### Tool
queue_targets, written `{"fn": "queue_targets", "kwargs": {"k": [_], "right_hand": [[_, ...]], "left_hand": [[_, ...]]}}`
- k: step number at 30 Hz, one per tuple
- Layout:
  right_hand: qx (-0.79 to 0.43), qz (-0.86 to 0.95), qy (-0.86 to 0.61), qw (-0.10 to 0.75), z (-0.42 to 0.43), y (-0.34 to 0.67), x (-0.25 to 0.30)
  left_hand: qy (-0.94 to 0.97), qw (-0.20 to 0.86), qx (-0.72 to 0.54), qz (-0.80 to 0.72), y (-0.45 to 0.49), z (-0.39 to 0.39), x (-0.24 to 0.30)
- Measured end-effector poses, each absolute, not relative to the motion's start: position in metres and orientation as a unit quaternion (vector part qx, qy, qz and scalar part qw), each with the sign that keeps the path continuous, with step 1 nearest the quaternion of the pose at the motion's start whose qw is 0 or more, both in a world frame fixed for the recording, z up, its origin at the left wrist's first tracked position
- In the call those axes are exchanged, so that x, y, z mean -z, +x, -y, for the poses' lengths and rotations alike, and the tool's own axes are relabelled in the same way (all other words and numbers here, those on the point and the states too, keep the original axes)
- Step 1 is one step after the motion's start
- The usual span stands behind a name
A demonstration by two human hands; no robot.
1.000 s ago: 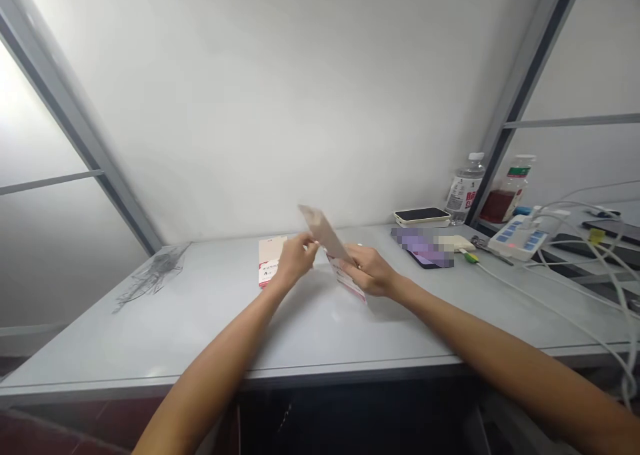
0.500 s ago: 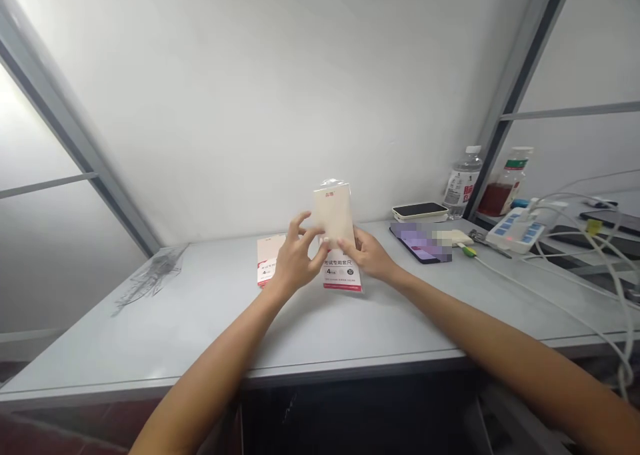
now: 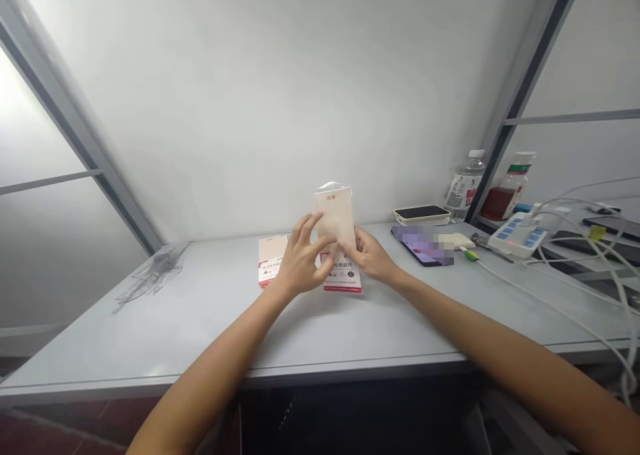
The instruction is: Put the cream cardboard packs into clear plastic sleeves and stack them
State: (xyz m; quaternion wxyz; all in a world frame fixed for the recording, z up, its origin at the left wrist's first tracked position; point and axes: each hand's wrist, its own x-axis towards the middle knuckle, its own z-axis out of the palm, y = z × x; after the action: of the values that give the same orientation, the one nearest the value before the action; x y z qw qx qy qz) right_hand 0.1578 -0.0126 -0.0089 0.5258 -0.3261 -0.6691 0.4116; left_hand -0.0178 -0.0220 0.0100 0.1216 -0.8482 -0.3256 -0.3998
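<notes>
Both my hands hold a flat packet of an exam ruler set (image 3: pixel 333 218) upright above the table, with its cream upper part in a clear plastic sleeve and a white and red label at the bottom. My left hand (image 3: pixel 301 263) has its spread fingers across the packet's front and hides part of the label. My right hand (image 3: pixel 367 255) grips its right edge. A second, similar packet (image 3: pixel 269 261) lies flat on the grey table (image 3: pixel 150 335), partly hidden behind my left hand.
A pixelated phone (image 3: pixel 423 248), a dark-topped cream device (image 3: pixel 421 213), a water bottle (image 3: pixel 465 187), a bottle of red liquid (image 3: pixel 506 195) and a power strip (image 3: pixel 517 236) with white cables stand to the right. Crumpled clear plastic (image 3: pixel 153 276) lies at the left.
The packet has swung from a steep tilt to upright between my hands. My left hand has moved onto its front, and my head view has shifted slightly.
</notes>
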Motion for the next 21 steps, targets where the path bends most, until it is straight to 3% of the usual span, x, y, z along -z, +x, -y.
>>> {"fn": "queue_targets", "kwargs": {"k": [5, 11, 16, 21], "right_hand": [[-0.427, 0.661, -0.318, 0.528, 0.014, 0.158, 0.008], [-0.482, 0.652, -0.300, 0.502, 0.015, 0.159, 0.006], [-0.487, 0.626, -0.348, 0.500, 0.011, 0.161, 0.005], [-0.445, 0.600, -0.439, 0.500, -0.009, 0.185, 0.007]], "left_hand": [[-0.807, 0.091, 0.398, 0.427, -0.021, 0.019, -0.011], [-0.783, -0.151, 0.403, 0.449, -0.027, 0.008, -0.009], [-0.732, -0.266, 0.473, 0.412, -0.029, 0.002, -0.013], [-0.681, -0.252, 0.468, 0.504, -0.053, -0.015, -0.019]]}}
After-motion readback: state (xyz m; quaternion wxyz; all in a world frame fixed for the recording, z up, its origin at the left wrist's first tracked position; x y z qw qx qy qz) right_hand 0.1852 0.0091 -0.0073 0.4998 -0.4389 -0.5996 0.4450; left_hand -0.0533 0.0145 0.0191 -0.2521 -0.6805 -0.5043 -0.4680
